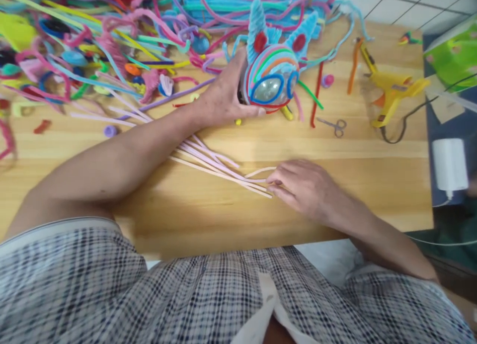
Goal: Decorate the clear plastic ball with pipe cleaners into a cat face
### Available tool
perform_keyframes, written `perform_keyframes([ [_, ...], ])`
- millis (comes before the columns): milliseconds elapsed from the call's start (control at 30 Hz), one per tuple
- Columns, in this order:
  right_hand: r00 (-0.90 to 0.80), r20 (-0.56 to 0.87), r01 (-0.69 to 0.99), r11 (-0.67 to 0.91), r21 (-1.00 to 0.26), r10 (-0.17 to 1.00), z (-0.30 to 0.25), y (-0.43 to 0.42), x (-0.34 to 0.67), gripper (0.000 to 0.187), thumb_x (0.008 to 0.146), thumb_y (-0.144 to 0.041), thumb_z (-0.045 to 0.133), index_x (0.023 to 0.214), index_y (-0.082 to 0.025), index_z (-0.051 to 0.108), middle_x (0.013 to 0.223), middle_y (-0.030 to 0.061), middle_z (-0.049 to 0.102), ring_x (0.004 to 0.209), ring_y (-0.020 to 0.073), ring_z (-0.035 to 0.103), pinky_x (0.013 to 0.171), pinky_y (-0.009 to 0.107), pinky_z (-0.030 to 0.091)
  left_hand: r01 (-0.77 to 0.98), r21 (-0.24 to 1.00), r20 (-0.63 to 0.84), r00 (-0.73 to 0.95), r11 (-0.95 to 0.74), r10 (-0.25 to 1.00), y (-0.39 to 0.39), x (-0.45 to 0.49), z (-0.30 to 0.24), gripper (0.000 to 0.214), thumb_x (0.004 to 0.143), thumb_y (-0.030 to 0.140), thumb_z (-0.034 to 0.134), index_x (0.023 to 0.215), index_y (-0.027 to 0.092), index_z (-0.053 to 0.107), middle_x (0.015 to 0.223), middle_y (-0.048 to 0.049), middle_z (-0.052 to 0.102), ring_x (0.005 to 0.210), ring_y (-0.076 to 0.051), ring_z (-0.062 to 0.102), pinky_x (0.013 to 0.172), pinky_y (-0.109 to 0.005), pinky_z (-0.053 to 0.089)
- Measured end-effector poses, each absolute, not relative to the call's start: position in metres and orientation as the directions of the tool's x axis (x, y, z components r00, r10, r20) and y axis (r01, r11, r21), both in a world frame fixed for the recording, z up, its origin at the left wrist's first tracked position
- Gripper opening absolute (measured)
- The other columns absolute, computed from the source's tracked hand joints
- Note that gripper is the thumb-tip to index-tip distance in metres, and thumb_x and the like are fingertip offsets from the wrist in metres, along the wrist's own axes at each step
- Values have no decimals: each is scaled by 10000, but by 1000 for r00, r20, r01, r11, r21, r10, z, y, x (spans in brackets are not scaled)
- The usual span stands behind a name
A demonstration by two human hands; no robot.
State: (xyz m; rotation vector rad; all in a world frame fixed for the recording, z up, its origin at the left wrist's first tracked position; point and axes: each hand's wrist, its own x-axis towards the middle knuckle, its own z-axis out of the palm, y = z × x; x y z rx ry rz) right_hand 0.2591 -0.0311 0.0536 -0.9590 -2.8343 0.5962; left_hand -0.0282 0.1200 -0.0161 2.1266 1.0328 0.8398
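My left hand [227, 93] is wrapped round the side of a rounded craft figure [274, 78], its thumb along the lower edge. Blue ears with red spots top the figure, coloured pipe cleaner stripes cross it, and blue rings circle its two clear eyes. Lower on the table, my right hand [303, 187] pinches the end of a pale pink pipe cleaner [260, 180] between thumb and fingers. Several more pale pipe cleaners [208, 162] lie fanned out beside it, partly under my left forearm.
Tangled pipe cleaners [149, 41] and craft pieces cover the back left. To the right lie small scissors [335, 127], a yellow glue gun [397, 88] with a black cord, and an orange pipe cleaner [355, 68]. A white box-shaped device [450, 164] sits beyond the table's right edge.
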Motion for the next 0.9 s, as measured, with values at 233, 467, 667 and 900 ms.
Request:
perform_keyframes([
  [233, -718, 13, 626, 653, -425, 696, 51, -2, 274, 96, 1121, -217, 692, 1118, -254, 780, 1048, 76, 856, 903, 267, 784, 819, 387, 544, 359, 763, 346, 477, -538, 808, 138, -31, -40, 1351, 777, 962, 913, 1841, 321, 383, 1871, -75, 571, 1810, -443, 379, 1560, -746, 281],
  [467, -731, -25, 647, 682, -340, 681, 46, -15, 269, 148, 1116, -175, 661, 1135, -236, 794, 1080, 98, 836, 979, 280, 774, 866, 390, 552, 291, 758, 406, 491, -584, 771, 148, -28, -53, 1284, 751, 974, 878, 1837, 570, 325, 1856, 29, 569, 1738, -401, 526, 1486, -731, 445],
  [667, -663, -135, 736, 609, -296, 736, 35, -15, 258, 162, 1130, -184, 628, 1029, -241, 741, 1093, 114, 787, 1019, 279, 731, 891, 386, 535, 315, 749, 388, 505, -583, 771, 148, -32, -52, 1312, 789, 961, 937, 1761, 293, 363, 1880, -108, 536, 1658, -397, 528, 1489, -739, 403],
  [900, -416, -151, 737, 235, -633, 897, 56, 4, 268, 124, 1028, -290, 763, 934, -263, 687, 792, -23, 728, 710, 173, 642, 675, 299, 446, 267, 714, 464, 512, -648, 723, 144, -30, -55, 1221, 846, 919, 820, 1874, 484, 324, 1785, -54, 655, 1745, -430, 519, 1424, -747, 444],
])
